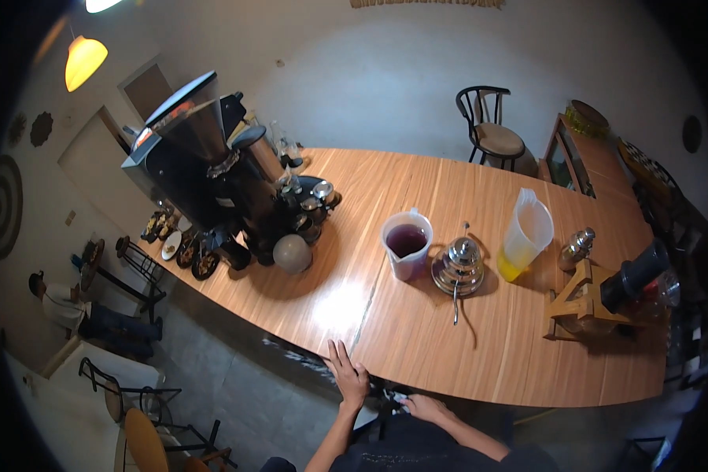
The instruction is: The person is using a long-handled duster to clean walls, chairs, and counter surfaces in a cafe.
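My left hand (pixel 349 377) lies at the near edge of a wooden table (pixel 383 330), its fingers extended over the rim and holding nothing. Just below that edge, my right hand (pixel 429 408) is curled beside a small whitish item (pixel 397 397); whether it grips this is unclear. On the tabletop ahead stands a translucent plastic measuring jug (pixel 410 265) of dark purple liquid. To its right is a steel gooseneck kettle (pixel 459 274). A taller translucent jug (pixel 525 230) tilts in the view, with yellow liquid at its bottom.
A coffee grinder (pixel 212 171) with bean hopper stands at the left, near small bowls (pixel 205 264) and a grey ball-shaped object (pixel 292 254). At right are a wooden stand (pixel 584 301) and a metal shaker (pixel 577 249). A person (pixel 65 304) stands far left; a chair (pixel 495 138) is behind.
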Demonstrator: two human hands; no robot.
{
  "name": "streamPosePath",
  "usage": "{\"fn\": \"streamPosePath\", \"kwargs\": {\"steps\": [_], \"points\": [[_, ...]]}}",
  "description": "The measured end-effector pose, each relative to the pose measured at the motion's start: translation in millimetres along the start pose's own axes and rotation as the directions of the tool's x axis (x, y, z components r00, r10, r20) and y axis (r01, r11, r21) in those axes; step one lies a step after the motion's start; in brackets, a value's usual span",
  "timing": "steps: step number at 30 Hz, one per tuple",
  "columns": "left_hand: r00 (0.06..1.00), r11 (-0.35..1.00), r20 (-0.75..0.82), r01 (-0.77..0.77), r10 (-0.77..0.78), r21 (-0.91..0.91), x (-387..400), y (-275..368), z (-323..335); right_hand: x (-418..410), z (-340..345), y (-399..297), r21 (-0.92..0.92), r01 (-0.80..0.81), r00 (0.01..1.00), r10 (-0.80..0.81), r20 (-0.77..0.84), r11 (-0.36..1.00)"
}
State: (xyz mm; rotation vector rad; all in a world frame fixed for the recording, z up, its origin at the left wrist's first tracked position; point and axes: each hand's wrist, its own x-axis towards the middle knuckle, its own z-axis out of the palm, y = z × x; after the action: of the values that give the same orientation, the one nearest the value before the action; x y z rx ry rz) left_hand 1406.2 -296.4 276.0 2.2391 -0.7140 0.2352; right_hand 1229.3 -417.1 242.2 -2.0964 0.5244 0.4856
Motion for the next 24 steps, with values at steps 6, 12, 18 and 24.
{"fn": "streamPosePath", "kwargs": {"steps": [6, 12, 18, 24], "points": [[0.996, 0.955, 0.056, 0.047, -0.066, 0.293, -0.6, -0.9, -2.2, 21.5, 9.8, -0.7, 0.029, 0.016, 0.997, -0.018, 0.073, 0.999], [0.993, 0.958, 0.065, 0.081, -0.103, 0.275, 0.0, -7.2, -0.5, 54.0, 24.4, 1.7, -0.114, 0.221, 0.974, -0.224, -0.016, 0.969], [0.997, 0.959, 0.026, 0.062, -0.072, 0.276, 0.2, -12.7, -1.3, 76.9, 37.6, 10.9, 0.017, 0.438, 0.896, -0.435, -0.093, 0.899], [0.995, 0.964, 0.039, 0.082, -0.095, 0.252, -0.3, -13.1, -10.1, 95.5, 49.0, 12.4, 0.003, 0.361, 0.929, -0.360, 0.089, 0.933]]}}
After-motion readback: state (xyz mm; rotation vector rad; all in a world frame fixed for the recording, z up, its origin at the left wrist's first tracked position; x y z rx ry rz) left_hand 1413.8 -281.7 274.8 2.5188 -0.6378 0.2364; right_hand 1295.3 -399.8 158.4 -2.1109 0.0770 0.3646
